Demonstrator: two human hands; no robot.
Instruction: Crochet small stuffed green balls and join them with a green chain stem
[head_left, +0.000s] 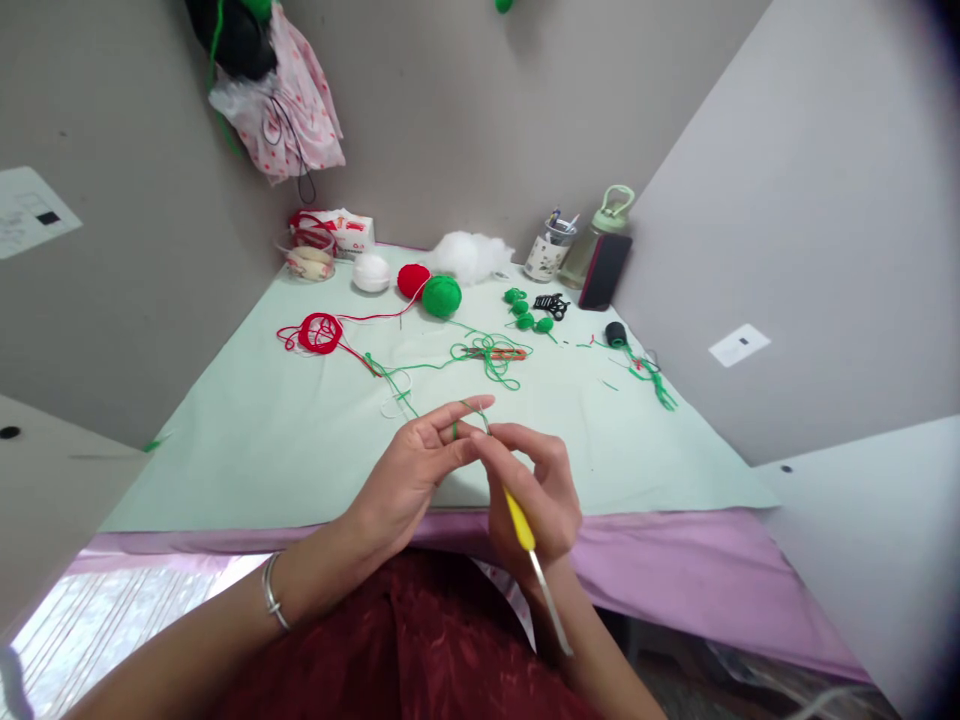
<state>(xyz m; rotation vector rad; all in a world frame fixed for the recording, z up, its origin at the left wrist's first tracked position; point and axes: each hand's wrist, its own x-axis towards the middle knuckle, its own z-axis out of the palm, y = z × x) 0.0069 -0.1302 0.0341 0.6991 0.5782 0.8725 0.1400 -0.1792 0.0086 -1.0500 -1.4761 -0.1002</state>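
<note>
In my right hand [536,490] is a crochet hook [519,520] with a yellow grip, its metal tail pointing down toward my forearm. My left hand [420,460] meets it above the front of the table, with green yarn [454,430] looped round its fingers and the index finger stretched out. The hook's tip is at the left fingertips, where the yarn is pinched; any stitches there are too small to make out. From the left hand the strand runs back to a loose green tangle [495,362] lying over an orange-handled tool [514,354].
Behind are a green yarn ball [442,296], a red ball [412,281], a white ball [370,272] and white stuffing [471,257]. Red yarn [321,334] lies left. Small green pieces [523,308], black scissors [553,306], a pen cup [549,250], a phone [604,272] and a bottle [583,255] stand right.
</note>
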